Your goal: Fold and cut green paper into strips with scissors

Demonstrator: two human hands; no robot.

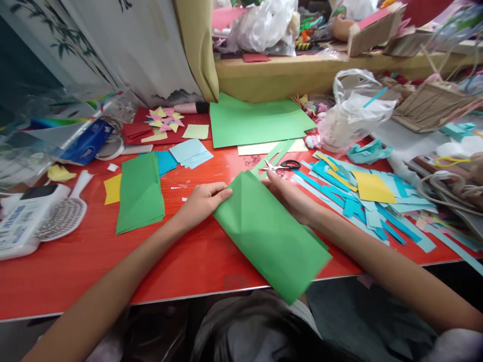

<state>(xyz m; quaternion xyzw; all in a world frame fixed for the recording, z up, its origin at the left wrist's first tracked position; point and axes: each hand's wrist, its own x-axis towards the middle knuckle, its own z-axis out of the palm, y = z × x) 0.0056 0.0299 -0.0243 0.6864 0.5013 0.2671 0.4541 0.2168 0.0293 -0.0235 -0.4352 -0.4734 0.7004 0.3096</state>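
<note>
A creased sheet of green paper [271, 231] is held between my hands, its lower end hanging past the table's front edge. My left hand [206, 201] pinches the sheet's upper left corner, thumb on top. Behind the right upper edge is my right hand [287, 196], supporting the paper; its fingertips are partly hidden. Scissors with black handles [290, 165] lie just beyond my right hand, next to narrow green paper strips [272, 155]. To the left rests a stack of cut green paper [139, 193].
Large green sheets [256, 120] lie at the back of the red table [196, 261]. Blue strips [335, 196] and a yellow square [373, 187] are heaped at right. A bagged cup [345, 120] stands behind them. At left are a hairbrush [62, 218] and light blue squares [191, 153].
</note>
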